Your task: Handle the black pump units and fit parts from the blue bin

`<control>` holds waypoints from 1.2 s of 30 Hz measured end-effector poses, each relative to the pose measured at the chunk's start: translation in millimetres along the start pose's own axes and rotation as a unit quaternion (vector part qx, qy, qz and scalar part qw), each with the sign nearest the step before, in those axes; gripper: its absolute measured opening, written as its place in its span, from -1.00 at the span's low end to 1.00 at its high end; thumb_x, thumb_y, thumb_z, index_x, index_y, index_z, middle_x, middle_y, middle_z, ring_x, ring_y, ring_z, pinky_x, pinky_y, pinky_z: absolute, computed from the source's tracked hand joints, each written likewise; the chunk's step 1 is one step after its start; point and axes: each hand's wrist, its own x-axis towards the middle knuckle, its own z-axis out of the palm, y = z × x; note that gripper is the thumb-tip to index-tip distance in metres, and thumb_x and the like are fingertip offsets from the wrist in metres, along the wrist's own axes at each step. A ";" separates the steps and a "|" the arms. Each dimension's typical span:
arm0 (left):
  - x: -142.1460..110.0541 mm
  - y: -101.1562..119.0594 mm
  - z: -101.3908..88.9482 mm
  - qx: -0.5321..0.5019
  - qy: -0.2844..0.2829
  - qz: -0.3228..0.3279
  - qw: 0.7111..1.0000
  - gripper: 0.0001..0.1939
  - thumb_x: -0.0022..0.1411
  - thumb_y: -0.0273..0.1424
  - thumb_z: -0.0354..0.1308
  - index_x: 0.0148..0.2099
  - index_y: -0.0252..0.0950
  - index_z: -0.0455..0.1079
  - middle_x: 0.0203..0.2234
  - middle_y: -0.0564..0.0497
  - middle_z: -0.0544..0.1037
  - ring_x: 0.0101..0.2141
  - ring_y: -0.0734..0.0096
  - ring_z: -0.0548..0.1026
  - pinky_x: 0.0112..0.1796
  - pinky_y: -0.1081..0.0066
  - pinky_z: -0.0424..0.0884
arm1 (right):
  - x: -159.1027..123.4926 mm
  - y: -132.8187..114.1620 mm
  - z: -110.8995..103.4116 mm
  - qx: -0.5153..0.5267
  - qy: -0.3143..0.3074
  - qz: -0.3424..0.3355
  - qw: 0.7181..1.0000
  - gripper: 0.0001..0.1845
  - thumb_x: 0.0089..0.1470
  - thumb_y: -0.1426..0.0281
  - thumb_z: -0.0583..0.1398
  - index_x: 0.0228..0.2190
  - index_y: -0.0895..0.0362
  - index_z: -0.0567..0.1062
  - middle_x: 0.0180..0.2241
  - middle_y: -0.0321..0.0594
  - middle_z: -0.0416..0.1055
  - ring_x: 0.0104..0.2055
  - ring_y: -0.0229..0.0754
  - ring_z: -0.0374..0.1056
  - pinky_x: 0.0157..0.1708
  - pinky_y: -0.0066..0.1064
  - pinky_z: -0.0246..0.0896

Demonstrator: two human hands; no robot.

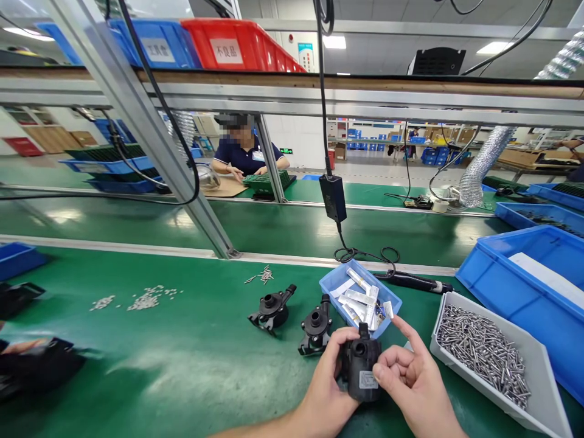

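In the lower middle of the head view, my left hand [326, 389] is wrapped round a black pump [362, 350] with a short spout and a round port. A small silver-white label [367, 379] sits on its side. My right hand [413, 380] meets the pump's right side, its thumb beside that label and several fingers curled. Its index finger stretches up, a small white sticker [387, 309] at the tip; whether it clings to the finger I cannot tell. Two similar black pumps, one nearer [316, 327] and one farther left [272, 308], stand on the green bench.
A small blue bin [329, 281] holds label strips. At right are a grey bin [495, 398] of metal pins and a larger blue bin [479, 258]. A black electric screwdriver [413, 281] lies behind. Small pale parts [146, 300] lie left; a person's hand [22, 347] shows there.
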 end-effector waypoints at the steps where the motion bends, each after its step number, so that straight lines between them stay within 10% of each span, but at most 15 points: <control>1: -0.2 0.2 0.2 0.000 0.000 -0.001 1.000 -0.45 0.29 -0.27 0.37 0.20 -0.11 0.18 0.12 -0.10 0.36 0.16 0.13 0.43 0.06 0.32 0.51 | -0.3 1.3 0.5 -0.005 0.003 -0.004 1.000 0.07 0.15 -0.01 0.43 0.38 0.05 -0.02 -0.40 -0.37 0.43 -0.46 -0.30 0.12 -0.38 -0.37 -0.02; 7: 0.7 2.0 -0.5 -0.005 0.003 0.000 1.000 -0.48 0.30 -0.28 0.36 0.18 -0.09 0.20 0.11 -0.08 0.37 0.14 0.17 0.44 0.07 0.32 0.49 | -5.4 14.8 -1.4 -0.134 0.030 -0.096 0.986 -0.15 0.29 0.09 0.33 0.39 -0.11 0.01 -0.38 -0.39 0.47 -0.53 -0.29 0.09 -0.48 -0.39 -0.01; 11: 0.4 3.8 -2.2 -0.035 -0.004 0.004 0.999 -0.44 0.28 -0.33 0.39 0.20 -0.07 0.19 0.11 -0.09 0.40 0.11 0.20 0.48 0.08 0.32 0.50 | -3.1 15.9 -12.5 -0.303 0.040 -0.279 0.911 -0.28 0.38 0.22 0.26 0.38 -0.22 0.03 -0.32 -0.40 0.51 -0.56 -0.29 0.14 -0.50 -0.37 0.12; 20: -3.3 2.8 -6.7 0.158 -0.044 0.208 0.964 -0.37 0.23 -0.53 0.26 0.27 -0.05 0.21 0.11 -0.16 0.42 0.09 0.13 0.51 0.09 0.23 0.51 | -0.1 13.0 -1.5 -0.297 -0.063 -0.056 0.951 0.28 -0.03 0.35 0.34 0.47 -0.08 -0.30 -0.40 -0.41 0.46 -0.48 -0.10 0.41 -0.50 -0.35 0.12; 23: -5.0 8.9 -28.4 0.308 -0.106 0.282 0.902 -0.26 0.22 -0.22 0.45 0.34 -0.12 0.22 0.16 -0.29 0.44 0.17 -0.11 0.45 0.17 0.07 0.47 | 3.3 31.4 -8.3 -0.302 -0.053 -0.103 0.946 0.28 0.01 0.33 0.33 0.47 -0.06 -0.36 -0.30 -0.31 0.50 -0.42 -0.05 0.47 -0.44 -0.33 0.18; 25: -4.6 16.0 -45.9 0.389 -0.048 0.316 0.864 -0.12 0.08 -0.01 0.52 0.32 -0.14 0.26 0.14 -0.30 0.44 0.17 -0.21 0.41 0.20 -0.05 0.41 | 7.0 52.2 -17.0 -0.335 -0.063 -0.136 0.930 0.35 -0.02 0.40 0.32 0.47 -0.06 -0.46 -0.24 -0.27 0.52 -0.44 -0.07 0.46 -0.44 -0.33 0.16; 29: 5.5 28.6 -71.5 0.490 0.125 0.147 0.850 -0.19 0.10 -0.10 0.52 0.28 -0.21 0.27 0.15 -0.31 0.40 0.16 -0.26 0.38 0.12 -0.24 0.45 | 9.9 100.5 -24.8 -0.446 -0.086 -0.161 0.876 0.43 -0.15 0.51 0.34 0.51 -0.06 -0.37 -0.21 -0.19 0.61 -0.45 0.03 0.49 -0.47 -0.33 0.10; 33: 17.7 40.2 -92.7 0.477 0.025 0.056 0.877 -0.39 0.19 -0.38 0.41 0.25 -0.23 0.34 0.12 -0.25 0.49 0.13 -0.13 0.47 0.14 -0.19 0.48 | 7.0 119.6 -26.7 -0.518 -0.171 -0.247 0.801 0.00 0.19 0.43 0.26 0.50 -0.02 -0.05 -0.46 -0.19 0.60 -0.58 0.00 0.42 -0.54 -0.29 -0.05; 36: 19.9 58.9 -113.6 0.437 -0.092 0.059 0.893 -0.41 0.27 -0.58 0.19 0.30 -0.08 0.37 0.23 -0.14 0.48 0.26 -0.02 0.41 0.29 -0.15 0.37 | 6.9 104.4 -32.3 -0.427 -0.245 -0.278 0.825 -0.26 0.39 0.19 0.16 0.47 -0.01 0.09 -0.49 -0.17 0.60 -0.62 -0.09 0.34 -0.57 -0.31 -0.05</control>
